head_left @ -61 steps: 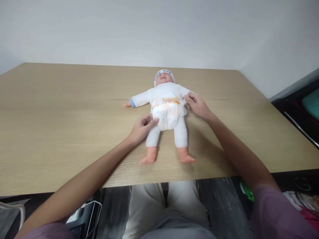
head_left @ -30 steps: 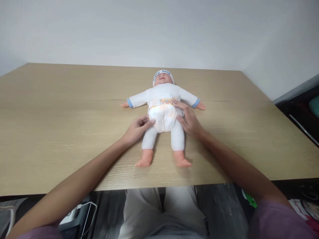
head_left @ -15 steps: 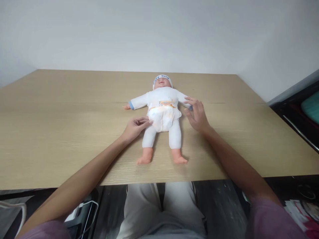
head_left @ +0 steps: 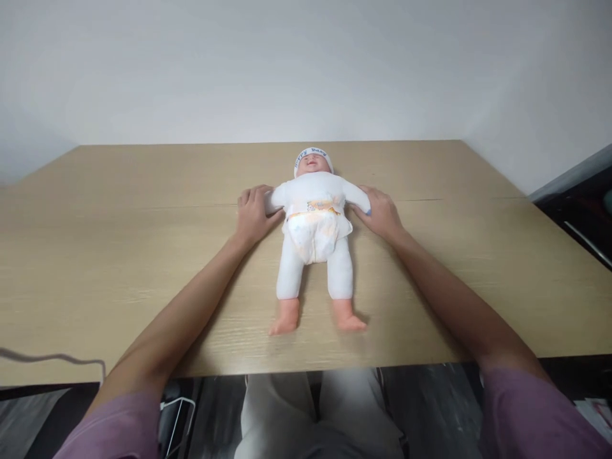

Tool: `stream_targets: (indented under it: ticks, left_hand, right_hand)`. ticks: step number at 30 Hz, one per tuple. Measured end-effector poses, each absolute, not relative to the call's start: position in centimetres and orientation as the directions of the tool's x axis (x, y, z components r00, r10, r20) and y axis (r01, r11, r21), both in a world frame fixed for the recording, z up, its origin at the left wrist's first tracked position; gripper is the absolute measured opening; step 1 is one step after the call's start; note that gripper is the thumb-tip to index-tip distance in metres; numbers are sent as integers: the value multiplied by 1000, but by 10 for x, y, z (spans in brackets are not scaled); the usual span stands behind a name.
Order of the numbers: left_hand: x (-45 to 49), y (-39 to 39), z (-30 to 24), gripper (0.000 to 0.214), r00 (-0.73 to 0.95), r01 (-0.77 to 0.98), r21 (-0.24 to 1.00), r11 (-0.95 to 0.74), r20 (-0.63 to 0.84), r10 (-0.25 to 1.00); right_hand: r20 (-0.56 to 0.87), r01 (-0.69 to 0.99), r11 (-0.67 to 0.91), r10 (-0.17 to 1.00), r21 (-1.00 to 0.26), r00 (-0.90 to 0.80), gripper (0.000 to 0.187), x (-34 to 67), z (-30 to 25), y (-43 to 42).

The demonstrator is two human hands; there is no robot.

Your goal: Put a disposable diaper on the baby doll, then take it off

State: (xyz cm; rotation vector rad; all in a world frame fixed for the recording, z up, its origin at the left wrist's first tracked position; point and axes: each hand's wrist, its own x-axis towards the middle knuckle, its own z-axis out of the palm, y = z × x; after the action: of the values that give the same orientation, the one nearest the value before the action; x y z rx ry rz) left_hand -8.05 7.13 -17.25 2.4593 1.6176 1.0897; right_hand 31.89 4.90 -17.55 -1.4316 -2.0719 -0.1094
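Observation:
A baby doll lies on its back on the table, head away from me and feet toward me. It wears a white suit, a white headband with blue lettering, and a diaper with orange print around its waist. My left hand is closed around the doll's arm on the left, hiding that forearm and hand. My right hand is closed around the doll's other arm near its blue cuff, covering the doll's hand.
The wooden table reaches back to a pale wall. A cable crosses the table's front left corner. Beyond the right edge stands a dark piece of furniture. My legs are below the front edge.
My left hand has moved up from the diaper's side to the doll's arm and closed on it. My right hand has closed around the other arm.

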Motion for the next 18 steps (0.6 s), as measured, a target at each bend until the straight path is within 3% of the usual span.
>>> stream_targets:
  ticks: [8,13,18]
  left_hand:
    - [-91,88,-170,63,226,823,399,-404,422,878]
    - [-71,80,-163,56,179,869,368,-331,390,903]
    - [-44,34,-132,51,21,806,557,-202,314,949]
  right_hand:
    - [517,842,442,822,-311,-240,64,323,-178,50]
    - [477,925,293,866,-240,-151,58,298,-171,42]
    - [411,908,168,912,-383,5,45,263,-154,4]
